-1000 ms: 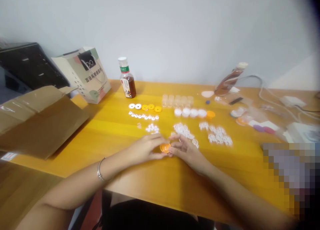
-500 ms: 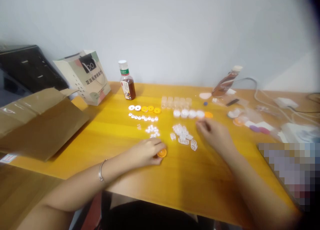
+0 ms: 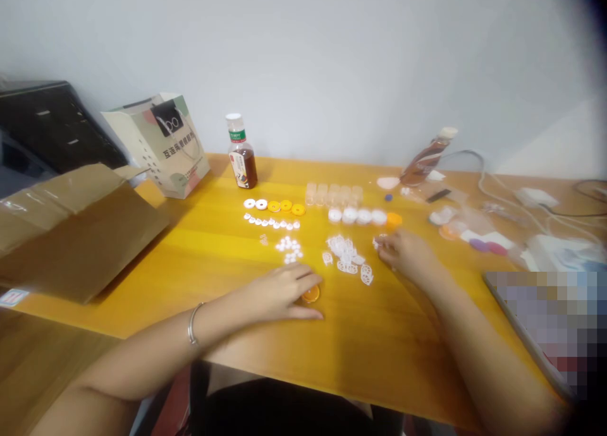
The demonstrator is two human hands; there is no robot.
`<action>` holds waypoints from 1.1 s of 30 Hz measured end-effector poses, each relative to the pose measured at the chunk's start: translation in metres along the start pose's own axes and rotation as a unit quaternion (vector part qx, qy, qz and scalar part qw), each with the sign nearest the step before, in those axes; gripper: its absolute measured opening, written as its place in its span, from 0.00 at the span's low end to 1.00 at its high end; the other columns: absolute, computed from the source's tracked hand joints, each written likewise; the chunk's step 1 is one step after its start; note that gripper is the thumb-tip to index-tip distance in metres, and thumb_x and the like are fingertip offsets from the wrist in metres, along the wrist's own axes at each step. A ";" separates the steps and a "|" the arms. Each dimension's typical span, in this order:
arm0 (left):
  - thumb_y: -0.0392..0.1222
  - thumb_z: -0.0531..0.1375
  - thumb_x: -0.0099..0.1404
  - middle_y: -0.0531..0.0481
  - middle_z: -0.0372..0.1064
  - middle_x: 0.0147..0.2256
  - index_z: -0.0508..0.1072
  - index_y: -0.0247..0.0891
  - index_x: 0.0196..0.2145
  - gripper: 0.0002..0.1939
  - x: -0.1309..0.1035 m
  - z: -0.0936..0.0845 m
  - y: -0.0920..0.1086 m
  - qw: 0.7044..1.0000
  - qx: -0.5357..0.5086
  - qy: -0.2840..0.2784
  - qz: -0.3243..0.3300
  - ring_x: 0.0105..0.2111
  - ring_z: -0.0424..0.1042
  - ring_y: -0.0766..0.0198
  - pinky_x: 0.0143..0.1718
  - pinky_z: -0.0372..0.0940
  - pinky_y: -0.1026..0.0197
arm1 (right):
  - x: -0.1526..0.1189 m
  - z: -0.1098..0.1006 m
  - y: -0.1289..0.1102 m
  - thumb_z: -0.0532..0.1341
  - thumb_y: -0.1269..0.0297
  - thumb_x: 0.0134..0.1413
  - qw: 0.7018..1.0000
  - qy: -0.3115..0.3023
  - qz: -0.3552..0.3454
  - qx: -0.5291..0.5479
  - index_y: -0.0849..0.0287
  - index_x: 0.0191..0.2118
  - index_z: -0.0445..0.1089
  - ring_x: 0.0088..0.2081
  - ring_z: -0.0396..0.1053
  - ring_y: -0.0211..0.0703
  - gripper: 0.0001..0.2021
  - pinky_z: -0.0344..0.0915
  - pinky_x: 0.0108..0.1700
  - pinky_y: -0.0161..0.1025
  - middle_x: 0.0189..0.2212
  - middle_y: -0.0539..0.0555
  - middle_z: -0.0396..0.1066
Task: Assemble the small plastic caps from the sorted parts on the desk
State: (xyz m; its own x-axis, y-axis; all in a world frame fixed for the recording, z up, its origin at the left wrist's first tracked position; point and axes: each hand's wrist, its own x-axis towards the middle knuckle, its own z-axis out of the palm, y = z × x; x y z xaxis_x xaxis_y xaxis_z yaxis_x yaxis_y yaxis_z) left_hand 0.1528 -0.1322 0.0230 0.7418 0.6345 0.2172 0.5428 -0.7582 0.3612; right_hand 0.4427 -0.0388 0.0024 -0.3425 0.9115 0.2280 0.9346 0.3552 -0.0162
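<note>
My left hand (image 3: 284, 290) rests low over the table, thumb and fingers spread around a small orange round cup-like piece (image 3: 312, 293) on the wood. Whether a finger touches that piece is hard to make out. To the right, my right hand (image 3: 405, 253) has its fingers together at a small white openwork piece (image 3: 378, 241); blur softens this grip. Between the hands lies a loose pile of white openwork pieces (image 3: 345, 249). Beyond it runs a row of white round pieces (image 3: 349, 215), with an orange one (image 3: 394, 220) at its right end.
Clear cylinders (image 3: 334, 194), white and yellow rings (image 3: 274, 206), and small white pieces (image 3: 288, 246) sit farther back. Drink bottles (image 3: 243, 164) stand near the wall. At left are a cardboard box (image 3: 85, 234) and paper bag (image 3: 175, 151); cables and a pixelated flat object (image 3: 540, 335) lie right.
My left thumb and fingers have spread away from the orange piece. My right hand has shifted slightly, and a white openwork piece now shows at its fingertips.
</note>
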 end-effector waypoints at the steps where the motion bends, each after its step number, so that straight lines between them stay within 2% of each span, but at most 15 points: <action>1: 0.53 0.54 0.61 0.43 0.65 0.38 0.65 0.34 0.46 0.22 0.001 0.000 -0.002 1.000 -0.005 0.007 -0.010 0.38 0.65 0.60 0.40 0.63 0.59 | 0.000 0.000 -0.001 0.53 0.65 0.48 1.000 -0.001 -0.009 0.001 0.61 0.33 0.74 0.28 0.64 0.45 0.13 0.57 0.29 0.37 0.25 0.58 0.67; 3: 0.50 0.51 0.64 0.43 0.65 0.39 0.65 0.35 0.46 0.19 0.006 -0.001 -0.009 0.999 -0.008 0.026 -0.025 0.40 0.65 0.60 0.42 0.62 0.58 | 0.001 0.001 -0.002 0.52 0.66 0.49 0.999 0.000 -0.031 0.011 0.61 0.30 0.73 0.28 0.64 0.45 0.12 0.57 0.29 0.37 0.26 0.58 0.67; 6: 0.42 0.50 0.66 0.43 0.65 0.40 0.66 0.35 0.46 0.13 0.017 -0.002 -0.021 0.998 -0.011 0.054 -0.014 0.41 0.65 0.61 0.44 0.62 0.58 | 0.002 -0.002 -0.007 0.52 0.68 0.48 0.998 0.018 -0.050 0.032 0.60 0.25 0.71 0.29 0.64 0.45 0.11 0.57 0.30 0.38 0.25 0.58 0.67; 8: 0.38 0.50 0.66 0.44 0.66 0.40 0.67 0.35 0.45 0.12 0.026 -0.004 -0.026 0.998 -0.011 0.067 -0.002 0.41 0.65 0.62 0.42 0.62 0.59 | 0.002 -0.008 -0.014 0.53 0.66 0.47 0.995 0.042 -0.022 0.084 0.59 0.21 0.69 0.26 0.64 0.44 0.10 0.56 0.28 0.39 0.22 0.56 0.66; 10: 0.37 0.50 0.65 0.44 0.66 0.39 0.67 0.35 0.44 0.12 0.034 -0.006 -0.028 0.996 -0.011 0.084 0.002 0.40 0.66 0.63 0.42 0.63 0.58 | 0.001 -0.017 -0.026 0.56 0.63 0.46 0.976 0.062 0.041 0.202 0.58 0.21 0.67 0.24 0.63 0.42 0.08 0.57 0.27 0.38 0.20 0.53 0.66; 12: 0.37 0.50 0.65 0.45 0.67 0.38 0.67 0.36 0.44 0.11 0.040 -0.009 -0.027 0.994 -0.022 0.108 -0.004 0.40 0.66 0.63 0.42 0.63 0.57 | -0.001 -0.024 -0.040 0.59 0.59 0.44 0.925 0.054 0.092 0.366 0.57 0.24 0.67 0.23 0.65 0.40 0.08 0.59 0.26 0.37 0.20 0.52 0.68; 15: 0.40 0.53 0.64 0.44 0.68 0.40 0.67 0.35 0.44 0.12 0.044 -0.010 -0.023 0.989 -0.067 0.129 -0.028 0.40 0.66 0.62 0.43 0.63 0.57 | -0.006 -0.024 -0.064 0.63 0.54 0.40 0.795 0.010 0.138 0.591 0.57 0.25 0.64 0.22 0.66 0.38 0.12 0.63 0.27 0.37 0.20 0.49 0.69; 17: 0.42 0.54 0.63 0.44 0.69 0.39 0.67 0.35 0.43 0.12 0.046 -0.006 -0.021 0.984 -0.112 0.127 -0.054 0.38 0.67 0.63 0.41 0.64 0.57 | -0.008 -0.020 -0.077 0.65 0.54 0.39 0.710 -0.012 0.169 0.683 0.57 0.26 0.62 0.22 0.68 0.37 0.14 0.65 0.28 0.36 0.20 0.49 0.70; 18: 0.42 0.55 0.62 0.45 0.69 0.38 0.68 0.35 0.42 0.12 0.047 -0.003 -0.020 0.979 -0.143 0.128 -0.070 0.37 0.68 0.63 0.39 0.64 0.58 | -0.010 -0.018 -0.082 0.66 0.56 0.38 0.678 -0.020 0.180 0.713 0.57 0.26 0.62 0.23 0.69 0.37 0.14 0.65 0.29 0.36 0.21 0.49 0.71; 20: 0.43 0.55 0.62 0.45 0.70 0.37 0.67 0.35 0.41 0.12 0.049 0.003 -0.019 0.959 -0.224 0.140 -0.103 0.35 0.69 0.65 0.37 0.65 0.60 | -0.013 -0.014 -0.091 0.66 0.58 0.39 0.636 -0.039 0.190 0.747 0.57 0.27 0.62 0.24 0.70 0.36 0.13 0.66 0.31 0.35 0.22 0.49 0.72; 21: 0.43 0.56 0.62 0.45 0.70 0.37 0.67 0.34 0.41 0.12 0.050 0.005 -0.019 0.945 -0.267 0.149 -0.116 0.34 0.70 0.66 0.36 0.66 0.61 | -0.015 -0.014 -0.095 0.66 0.59 0.39 0.625 -0.046 0.187 0.756 0.57 0.28 0.62 0.25 0.70 0.36 0.13 0.67 0.32 0.35 0.23 0.49 0.73; 23: 0.41 0.56 0.61 0.45 0.71 0.35 0.67 0.32 0.39 0.11 0.052 0.009 -0.019 0.919 -0.332 0.168 -0.132 0.33 0.70 0.67 0.35 0.66 0.63 | -0.018 -0.015 -0.100 0.66 0.60 0.41 0.628 -0.059 0.168 0.758 0.57 0.28 0.63 0.26 0.70 0.35 0.12 0.67 0.34 0.35 0.24 0.49 0.73; 26: 0.38 0.56 0.60 0.47 0.70 0.31 0.68 0.30 0.34 0.07 0.052 0.008 -0.020 0.908 -0.353 0.178 -0.138 0.29 0.70 0.69 0.33 0.65 0.65 | -0.021 -0.022 -0.106 0.65 0.60 0.42 0.676 -0.086 0.131 0.720 0.58 0.28 0.65 0.27 0.69 0.35 0.10 0.66 0.35 0.35 0.25 0.49 0.72; 30: 0.37 0.55 0.61 0.49 0.71 0.29 0.70 0.32 0.33 0.06 0.050 -0.001 -0.022 0.944 -0.275 0.144 -0.111 0.28 0.69 0.70 0.31 0.64 0.66 | -0.022 -0.029 -0.107 0.64 0.60 0.43 0.727 -0.090 0.124 0.670 0.59 0.30 0.69 0.28 0.68 0.34 0.09 0.65 0.37 0.35 0.26 0.49 0.71; 33: 0.36 0.54 0.62 0.49 0.71 0.31 0.70 0.33 0.35 0.07 0.049 -0.004 -0.026 0.966 -0.210 0.121 -0.091 0.30 0.69 0.69 0.33 0.64 0.65 | -0.019 -0.025 -0.102 0.65 0.59 0.42 0.727 -0.090 0.137 0.666 0.59 0.28 0.70 0.26 0.67 0.34 0.09 0.64 0.34 0.34 0.23 0.49 0.70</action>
State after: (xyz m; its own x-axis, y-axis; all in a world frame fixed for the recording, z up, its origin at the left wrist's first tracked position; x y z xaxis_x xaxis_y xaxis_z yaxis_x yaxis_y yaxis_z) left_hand 0.1735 -0.0811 0.0280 0.5086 0.8060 0.3028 0.4096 -0.5358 0.7384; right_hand 0.3566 -0.0979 0.0244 -0.2799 0.9556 -0.0916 0.0885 -0.0693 -0.9937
